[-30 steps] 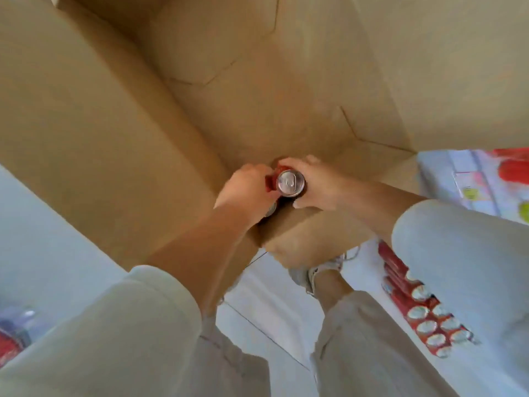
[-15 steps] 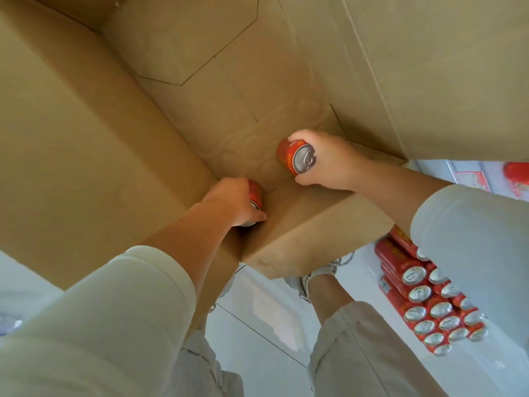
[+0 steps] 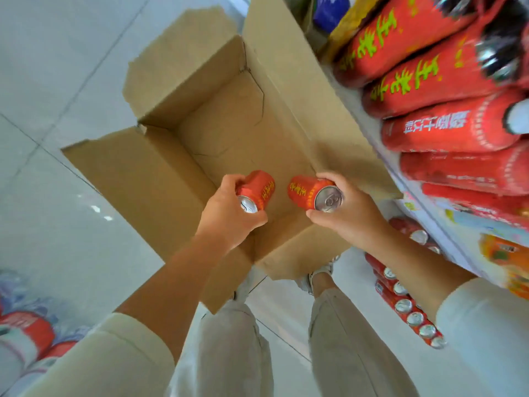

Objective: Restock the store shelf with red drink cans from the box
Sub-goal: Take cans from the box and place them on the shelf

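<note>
Now the cardboard box (image 3: 229, 133) fills the middle of the frame, flaps splayed, its bottom bare wherever I can see it. A second ago I was reaching deep into its near corner. Along the right edge runs the store shelf (image 3: 426, 222), with big red bottles (image 3: 446, 130) at upper right and, at lower right, a row of stocked cans (image 3: 403, 306).

My left grip (image 3: 229, 216) is wrapped round one red can (image 3: 257, 187) and my right grip (image 3: 352, 216) round a second can (image 3: 307, 193), both clamped tight. Both cans were down in that corner and have now come up above the box's near end. They are tilted, silver tops toward me, and not yet at the shelf. I judge these may be the last two, so what remains is carrying them right to that lower row.
</note>
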`<action>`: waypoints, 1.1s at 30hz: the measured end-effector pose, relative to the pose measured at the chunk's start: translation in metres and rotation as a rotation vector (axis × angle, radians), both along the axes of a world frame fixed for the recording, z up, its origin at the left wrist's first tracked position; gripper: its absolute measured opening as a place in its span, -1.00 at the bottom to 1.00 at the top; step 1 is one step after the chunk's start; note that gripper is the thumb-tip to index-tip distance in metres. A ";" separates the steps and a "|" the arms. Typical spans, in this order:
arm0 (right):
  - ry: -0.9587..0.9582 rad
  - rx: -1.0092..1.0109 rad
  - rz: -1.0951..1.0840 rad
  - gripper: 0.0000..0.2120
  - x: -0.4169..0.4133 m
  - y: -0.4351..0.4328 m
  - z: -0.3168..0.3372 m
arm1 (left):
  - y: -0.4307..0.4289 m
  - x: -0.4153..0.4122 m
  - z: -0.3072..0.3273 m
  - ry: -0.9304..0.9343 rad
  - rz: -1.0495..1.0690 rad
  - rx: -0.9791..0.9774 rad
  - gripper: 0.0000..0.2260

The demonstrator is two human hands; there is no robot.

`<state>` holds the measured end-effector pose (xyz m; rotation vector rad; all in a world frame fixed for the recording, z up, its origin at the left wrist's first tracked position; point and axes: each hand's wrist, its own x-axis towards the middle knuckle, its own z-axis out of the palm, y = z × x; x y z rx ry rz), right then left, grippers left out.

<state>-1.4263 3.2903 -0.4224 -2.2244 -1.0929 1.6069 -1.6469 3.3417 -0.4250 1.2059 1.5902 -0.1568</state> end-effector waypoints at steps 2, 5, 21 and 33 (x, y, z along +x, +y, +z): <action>-0.003 0.050 -0.066 -0.37 -0.005 0.003 0.062 | 0.014 -0.001 0.061 -0.003 -0.035 0.046 -0.38; -0.044 0.138 -0.131 -0.39 -0.009 0.010 0.172 | 0.034 0.000 0.169 -0.006 -0.150 0.141 -0.41; -0.364 0.821 -0.563 -0.48 0.049 -0.089 0.667 | 0.035 0.098 0.666 -0.405 -0.659 0.879 -0.39; -0.733 0.997 -0.490 -0.46 0.204 -0.166 0.817 | -0.019 0.242 0.780 -0.815 -0.688 1.127 -0.61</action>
